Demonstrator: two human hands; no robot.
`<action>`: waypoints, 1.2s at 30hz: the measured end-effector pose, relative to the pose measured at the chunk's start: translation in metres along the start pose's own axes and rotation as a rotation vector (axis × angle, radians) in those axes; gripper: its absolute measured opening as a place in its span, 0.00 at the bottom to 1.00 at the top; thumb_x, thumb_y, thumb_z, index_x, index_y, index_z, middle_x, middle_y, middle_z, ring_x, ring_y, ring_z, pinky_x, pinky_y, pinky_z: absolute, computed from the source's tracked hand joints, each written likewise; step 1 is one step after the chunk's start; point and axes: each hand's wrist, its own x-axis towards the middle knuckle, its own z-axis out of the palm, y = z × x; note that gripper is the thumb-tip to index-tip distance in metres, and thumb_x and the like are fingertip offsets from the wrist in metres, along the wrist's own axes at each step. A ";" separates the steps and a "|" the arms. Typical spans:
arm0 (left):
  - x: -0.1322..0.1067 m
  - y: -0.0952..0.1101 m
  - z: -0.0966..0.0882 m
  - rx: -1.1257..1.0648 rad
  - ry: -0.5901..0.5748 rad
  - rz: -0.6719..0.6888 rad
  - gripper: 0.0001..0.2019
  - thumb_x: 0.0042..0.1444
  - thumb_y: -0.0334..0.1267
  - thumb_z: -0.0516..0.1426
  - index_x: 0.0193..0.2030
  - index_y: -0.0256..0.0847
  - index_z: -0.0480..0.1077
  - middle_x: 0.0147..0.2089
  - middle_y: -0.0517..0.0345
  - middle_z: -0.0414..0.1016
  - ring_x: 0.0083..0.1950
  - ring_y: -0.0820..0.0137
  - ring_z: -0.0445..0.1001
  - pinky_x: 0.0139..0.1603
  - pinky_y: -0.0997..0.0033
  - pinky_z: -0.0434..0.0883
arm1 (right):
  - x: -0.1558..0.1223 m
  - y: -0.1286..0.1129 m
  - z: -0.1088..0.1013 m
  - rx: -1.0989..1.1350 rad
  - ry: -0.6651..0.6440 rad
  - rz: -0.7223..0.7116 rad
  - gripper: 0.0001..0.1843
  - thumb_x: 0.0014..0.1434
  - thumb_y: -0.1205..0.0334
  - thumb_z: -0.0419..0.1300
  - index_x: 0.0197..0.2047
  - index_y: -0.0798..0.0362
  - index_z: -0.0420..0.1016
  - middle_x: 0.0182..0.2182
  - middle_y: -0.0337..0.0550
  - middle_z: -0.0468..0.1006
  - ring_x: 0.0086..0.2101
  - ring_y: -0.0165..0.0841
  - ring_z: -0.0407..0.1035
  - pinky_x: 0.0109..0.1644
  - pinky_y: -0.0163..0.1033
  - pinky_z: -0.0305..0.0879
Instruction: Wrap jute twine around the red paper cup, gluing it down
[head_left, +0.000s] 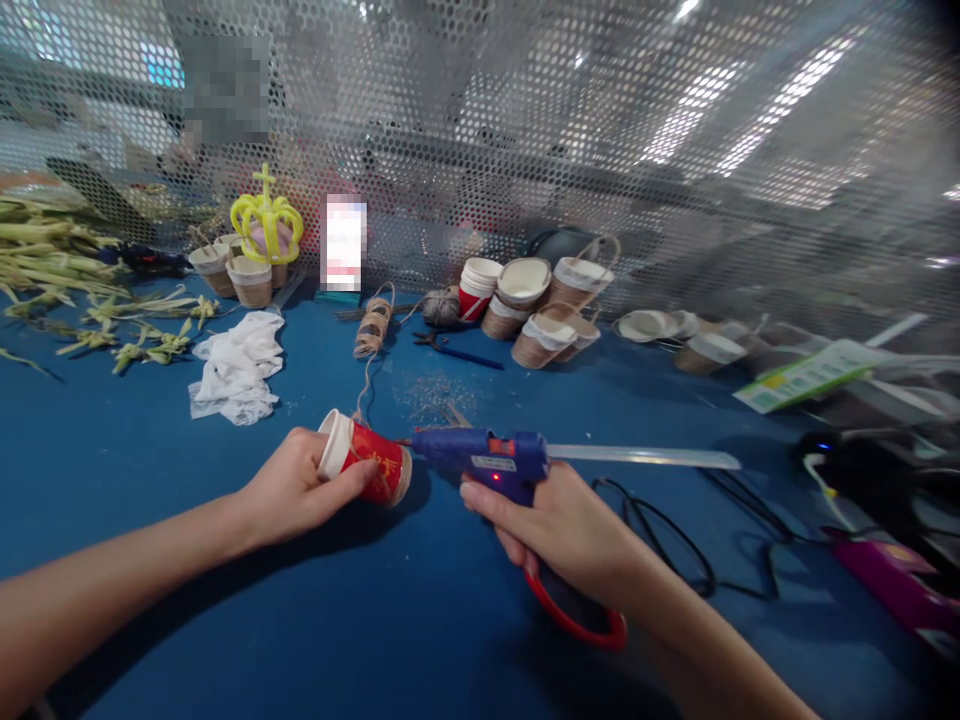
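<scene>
Tilted on its side, a red paper cup [379,466] with a white rim and gold print is gripped by my left hand [300,480], its rim toward the palm. Twine lies round the cup's base end, and a strand leads back to a twine roll [373,326]. My right hand [551,520] is closed round the handle of a blue glue gun [480,455] with a lit red light. The gun's nozzle points left, at or very near the cup's base. A clear glue stick [645,456] sticks out of its back. Below the right hand shows a red loop handle [581,625], partly hidden.
Twine-wrapped cups [544,335] stand at the back, near pliers [457,350] and a grey yarn ball [441,306]. White crumpled cloth [240,365], a yellow crown [266,225] and plant strips [52,250] lie left. Black cable [675,540] and a purple object [892,585] lie right.
</scene>
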 end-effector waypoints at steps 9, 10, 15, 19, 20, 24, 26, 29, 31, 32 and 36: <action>0.003 0.002 -0.002 -0.260 0.093 -0.141 0.15 0.49 0.45 0.53 0.21 0.34 0.68 0.18 0.64 0.61 0.19 0.79 0.54 0.18 0.80 0.55 | 0.020 0.017 -0.025 0.274 0.272 -0.089 0.14 0.48 0.53 0.60 0.30 0.55 0.67 0.24 0.39 0.72 0.23 0.27 0.66 0.27 0.32 0.63; 0.003 0.002 -0.002 -0.255 0.100 -0.136 0.16 0.49 0.45 0.53 0.20 0.34 0.67 0.17 0.64 0.60 0.19 0.79 0.53 0.18 0.80 0.54 | 0.026 0.020 -0.027 0.261 0.314 -0.073 0.13 0.49 0.53 0.59 0.30 0.55 0.67 0.25 0.40 0.72 0.24 0.27 0.66 0.27 0.32 0.63; 0.001 0.001 -0.003 -0.210 0.096 -0.111 0.16 0.49 0.44 0.53 0.18 0.35 0.63 0.16 0.65 0.55 0.19 0.79 0.49 0.17 0.80 0.50 | 0.061 0.029 -0.034 0.115 0.417 0.029 0.14 0.56 0.55 0.52 0.25 0.55 0.65 0.21 0.40 0.70 0.19 0.24 0.62 0.23 0.31 0.61; 0.000 -0.002 -0.002 -0.144 0.078 -0.073 0.17 0.51 0.45 0.51 0.17 0.35 0.61 0.17 0.65 0.53 0.20 0.79 0.48 0.17 0.79 0.48 | 0.087 0.037 -0.036 -0.003 0.436 0.103 0.16 0.53 0.54 0.55 0.20 0.54 0.63 0.13 0.38 0.66 0.15 0.26 0.61 0.20 0.33 0.58; 0.000 -0.002 -0.002 -0.121 0.078 -0.053 0.18 0.51 0.44 0.51 0.17 0.35 0.60 0.17 0.65 0.52 0.19 0.79 0.48 0.17 0.79 0.48 | 0.092 0.039 -0.037 -0.040 0.447 0.111 0.16 0.53 0.54 0.55 0.19 0.54 0.63 0.13 0.39 0.66 0.15 0.27 0.61 0.20 0.33 0.57; 0.001 -0.003 -0.001 -0.008 0.089 0.075 0.19 0.52 0.41 0.50 0.14 0.37 0.54 0.16 0.66 0.49 0.19 0.79 0.48 0.17 0.79 0.48 | 0.099 0.037 -0.038 -0.196 0.530 0.068 0.14 0.50 0.59 0.59 0.18 0.53 0.63 0.19 0.46 0.69 0.28 0.37 0.67 0.27 0.37 0.58; 0.001 -0.003 -0.001 0.037 0.092 0.132 0.18 0.53 0.40 0.50 0.14 0.37 0.53 0.16 0.67 0.49 0.19 0.80 0.48 0.17 0.79 0.49 | 0.094 0.027 -0.035 -0.245 0.545 -0.001 0.10 0.52 0.62 0.57 0.22 0.54 0.67 0.27 0.51 0.72 0.37 0.42 0.66 0.33 0.39 0.59; -0.001 -0.002 -0.001 0.098 0.105 0.205 0.18 0.53 0.37 0.50 0.14 0.37 0.54 0.16 0.67 0.49 0.18 0.80 0.49 0.18 0.79 0.50 | 0.081 0.005 -0.020 -0.256 0.422 -0.135 0.12 0.57 0.59 0.51 0.28 0.56 0.71 0.35 0.53 0.73 0.42 0.42 0.64 0.38 0.40 0.58; -0.003 0.000 -0.001 0.140 0.106 0.299 0.18 0.54 0.35 0.50 0.14 0.37 0.55 0.15 0.67 0.50 0.18 0.80 0.49 0.18 0.79 0.51 | 0.073 -0.011 -0.005 -0.225 0.208 -0.218 0.18 0.58 0.53 0.49 0.30 0.55 0.74 0.31 0.48 0.75 0.37 0.37 0.67 0.38 0.38 0.59; -0.004 0.002 0.000 0.161 0.100 0.364 0.17 0.53 0.34 0.50 0.14 0.37 0.56 0.15 0.67 0.51 0.18 0.80 0.50 0.19 0.79 0.52 | 0.070 -0.018 0.004 -0.203 0.088 -0.254 0.22 0.59 0.50 0.46 0.32 0.54 0.75 0.30 0.45 0.76 0.35 0.35 0.68 0.37 0.37 0.60; -0.007 0.010 0.001 0.236 0.070 0.587 0.15 0.52 0.30 0.51 0.15 0.37 0.59 0.16 0.64 0.59 0.19 0.78 0.55 0.21 0.78 0.54 | 0.064 -0.035 0.030 0.008 -0.290 -0.307 0.34 0.58 0.41 0.37 0.30 0.55 0.76 0.30 0.43 0.77 0.31 0.31 0.69 0.37 0.36 0.63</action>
